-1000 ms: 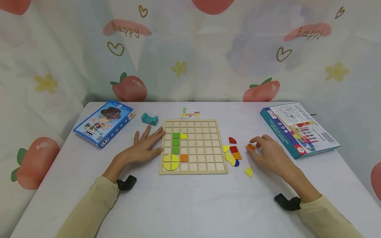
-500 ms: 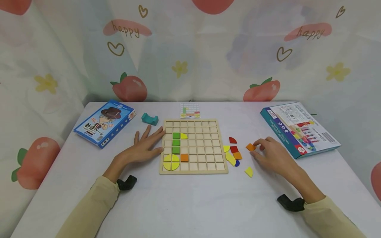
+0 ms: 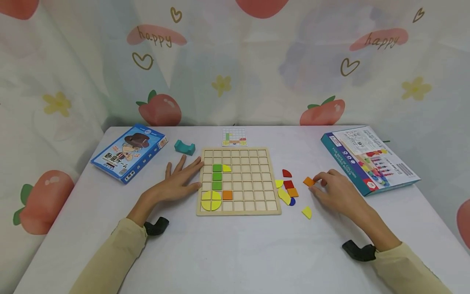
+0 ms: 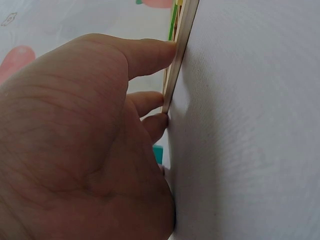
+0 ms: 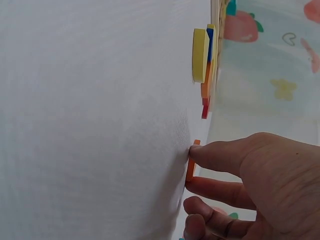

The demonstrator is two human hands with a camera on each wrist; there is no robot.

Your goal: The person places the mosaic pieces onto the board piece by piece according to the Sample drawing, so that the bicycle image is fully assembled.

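Observation:
A wooden grid board (image 3: 238, 210) lies mid-table. It carries a column of three green tiles (image 3: 217, 177), a yellow circle (image 3: 211, 200), an orange tile (image 3: 227, 195) and a yellow quarter piece (image 3: 226, 168). My left hand (image 3: 183, 175) lies flat on the table. In the left wrist view its fingertips (image 4: 162, 52) touch the board's left edge (image 4: 180, 45). To the right of the board my right hand (image 3: 318, 179) pinches a loose orange square tile (image 3: 309, 181) between thumb and finger. That orange tile (image 5: 190, 162) rests on the tabletop.
Loose red, orange, yellow and blue pieces (image 3: 288, 190) cluster by the board's right edge, with a yellow quarter (image 3: 307, 212) nearer me. Behind the board are a pattern card (image 3: 234, 136) and a teal block (image 3: 184, 146). A blue box (image 3: 129, 152) lies far left, another box (image 3: 369, 159) far right.
My right hand has shifted slightly to the right, keeping its fingers on the orange tile. The left hand and board have not moved.

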